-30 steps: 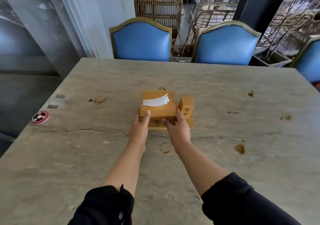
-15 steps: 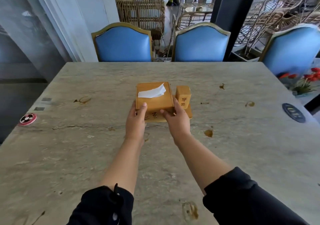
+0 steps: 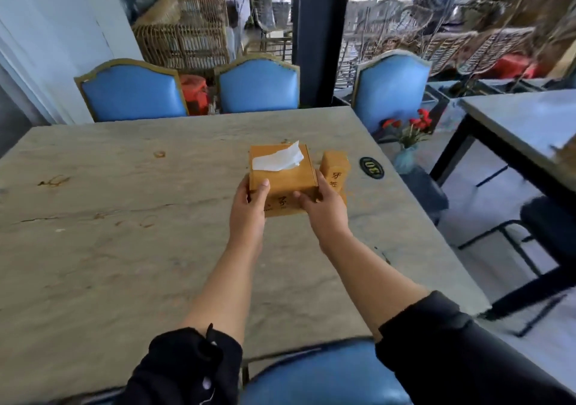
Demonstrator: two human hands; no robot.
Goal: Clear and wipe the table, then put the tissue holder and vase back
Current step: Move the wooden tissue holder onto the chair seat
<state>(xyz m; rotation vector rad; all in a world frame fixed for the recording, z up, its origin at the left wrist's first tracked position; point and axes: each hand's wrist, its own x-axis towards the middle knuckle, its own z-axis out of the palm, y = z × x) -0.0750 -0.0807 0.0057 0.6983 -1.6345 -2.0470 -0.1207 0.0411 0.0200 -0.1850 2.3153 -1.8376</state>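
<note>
A wooden tissue holder (image 3: pixel 282 170) with a white tissue sticking out of its top and a small toothpick box on its right side is held over the stone table (image 3: pixel 124 233), near the table's right edge. My left hand (image 3: pixel 249 208) grips its near left corner. My right hand (image 3: pixel 324 211) grips its near right side. A blue vase with red flowers (image 3: pixel 406 152) stands on a dark stool beyond the table's right edge.
Brown stains mark the table top. A dark oval number plate (image 3: pixel 371 167) lies at the right edge. Three blue chairs (image 3: pixel 258 88) line the far side, another blue chair back (image 3: pixel 327 379) is right below me. A second table (image 3: pixel 523 124) stands to the right.
Both hands have carried the tissue holder to the right, from the table's middle toward its right edge. The view has swung right, bringing the vase and the second table into sight.
</note>
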